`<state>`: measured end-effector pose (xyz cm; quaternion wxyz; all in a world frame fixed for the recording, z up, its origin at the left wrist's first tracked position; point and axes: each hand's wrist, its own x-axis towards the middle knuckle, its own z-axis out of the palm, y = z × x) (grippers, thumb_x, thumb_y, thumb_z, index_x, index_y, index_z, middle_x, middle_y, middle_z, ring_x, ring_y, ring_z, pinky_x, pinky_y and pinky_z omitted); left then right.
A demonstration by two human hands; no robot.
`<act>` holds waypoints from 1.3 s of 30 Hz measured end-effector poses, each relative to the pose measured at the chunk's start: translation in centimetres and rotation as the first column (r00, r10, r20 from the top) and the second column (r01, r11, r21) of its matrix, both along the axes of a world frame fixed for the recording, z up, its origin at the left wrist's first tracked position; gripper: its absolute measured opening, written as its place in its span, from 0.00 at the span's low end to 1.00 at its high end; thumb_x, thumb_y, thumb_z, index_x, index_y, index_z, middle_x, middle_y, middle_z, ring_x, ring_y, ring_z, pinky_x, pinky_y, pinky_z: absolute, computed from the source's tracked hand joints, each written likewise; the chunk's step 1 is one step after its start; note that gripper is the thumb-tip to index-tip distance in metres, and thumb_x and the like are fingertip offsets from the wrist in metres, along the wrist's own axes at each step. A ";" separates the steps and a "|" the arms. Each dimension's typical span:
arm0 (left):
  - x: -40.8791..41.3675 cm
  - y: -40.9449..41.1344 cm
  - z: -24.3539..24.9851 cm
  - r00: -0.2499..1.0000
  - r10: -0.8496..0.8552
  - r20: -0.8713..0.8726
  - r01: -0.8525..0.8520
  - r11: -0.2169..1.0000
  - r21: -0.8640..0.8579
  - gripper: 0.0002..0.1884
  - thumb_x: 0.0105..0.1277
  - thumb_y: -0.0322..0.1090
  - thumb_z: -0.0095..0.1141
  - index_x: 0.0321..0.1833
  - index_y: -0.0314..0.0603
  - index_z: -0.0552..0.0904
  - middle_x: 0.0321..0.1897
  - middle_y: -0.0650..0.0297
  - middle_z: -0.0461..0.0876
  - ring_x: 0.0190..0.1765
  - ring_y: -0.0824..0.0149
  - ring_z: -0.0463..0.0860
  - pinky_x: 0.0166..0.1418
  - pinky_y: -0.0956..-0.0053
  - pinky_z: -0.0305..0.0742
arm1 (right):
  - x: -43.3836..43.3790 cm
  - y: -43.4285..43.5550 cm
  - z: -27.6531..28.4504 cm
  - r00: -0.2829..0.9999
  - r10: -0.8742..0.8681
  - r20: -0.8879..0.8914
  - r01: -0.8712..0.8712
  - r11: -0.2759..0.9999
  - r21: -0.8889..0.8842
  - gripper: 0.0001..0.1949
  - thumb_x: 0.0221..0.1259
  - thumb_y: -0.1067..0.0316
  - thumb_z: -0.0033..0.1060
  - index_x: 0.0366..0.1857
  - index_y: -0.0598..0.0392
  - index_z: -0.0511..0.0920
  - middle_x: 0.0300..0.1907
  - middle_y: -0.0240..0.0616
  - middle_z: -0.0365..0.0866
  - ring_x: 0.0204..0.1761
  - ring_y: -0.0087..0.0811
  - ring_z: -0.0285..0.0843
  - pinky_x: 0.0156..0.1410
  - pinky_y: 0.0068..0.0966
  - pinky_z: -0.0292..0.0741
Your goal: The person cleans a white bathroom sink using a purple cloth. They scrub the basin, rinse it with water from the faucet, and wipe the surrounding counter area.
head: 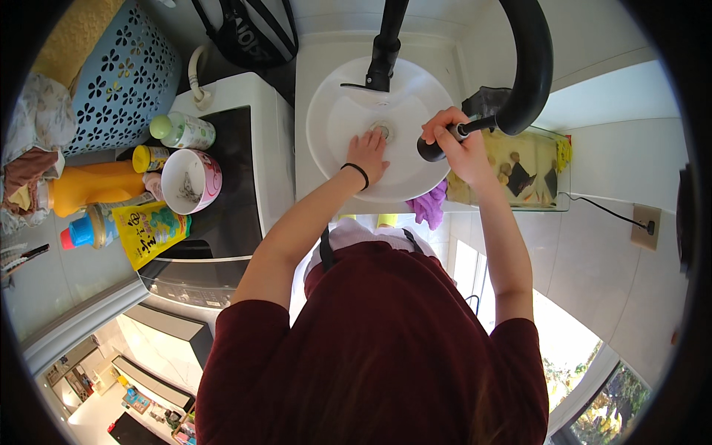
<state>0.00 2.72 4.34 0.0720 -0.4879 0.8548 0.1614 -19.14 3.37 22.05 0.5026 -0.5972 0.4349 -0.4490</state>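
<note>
My left hand (368, 153) lies in the white round washbasin (328, 111), with a dark band on its wrist. Its fingertips reach the metal drain (384, 131) and partly cover it; I see nothing held in it. Over the basin's right side, my right hand (459, 142) grips a black long-handled tool (525, 72). This tool has a thick curved upper part close to the camera, a thin shaft, a metal collar and a rounded black end (431, 150); its exact kind is unclear. A black faucet (384, 61) stands at the back of the basin.
A purple cloth (428, 206) hangs at the counter's front edge. Right of the basin is a glass fish tank (514, 172). To the left, a washing machine (272, 128) carries a pink-and-white tub (192, 181), several bottles and a yellow pouch (150, 231). Behind them is a blue laundry basket (125, 83).
</note>
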 end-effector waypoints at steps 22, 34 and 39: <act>2.7 1.1 6.4 0.870 0.277 -0.407 -0.213 0.957 0.196 0.27 0.68 0.49 0.52 0.65 0.40 0.72 0.72 0.38 0.56 0.71 0.37 0.60 0.73 0.53 0.59 | 0.6 0.3 -0.8 0.995 -0.001 0.098 0.002 1.000 -0.016 0.02 0.62 0.77 0.48 0.34 0.59 0.72 0.32 0.37 0.78 0.42 0.31 0.78 0.60 0.33 0.72; -0.7 2.4 13.0 0.497 0.157 -0.853 -0.106 0.987 0.119 0.30 0.62 0.42 0.61 0.65 0.35 0.70 0.61 0.47 0.73 0.65 0.48 0.71 0.69 0.55 0.63 | 0.5 1.1 -2.1 0.999 -0.030 0.042 0.041 0.952 -0.304 0.14 0.64 0.66 0.58 0.49 0.57 0.69 0.50 0.41 0.77 0.55 0.33 0.73 0.61 0.32 0.69; -2.6 2.7 15.7 0.633 -0.044 -0.773 -0.177 0.964 -0.200 0.33 0.56 0.42 0.66 0.63 0.40 0.70 0.56 0.54 0.76 0.61 0.53 0.73 0.74 0.47 0.51 | 0.2 1.2 -1.9 0.997 -0.034 -0.065 0.009 0.936 -0.351 0.19 0.69 0.56 0.50 0.56 0.58 0.68 0.65 0.47 0.65 0.72 0.42 0.56 0.73 0.42 0.55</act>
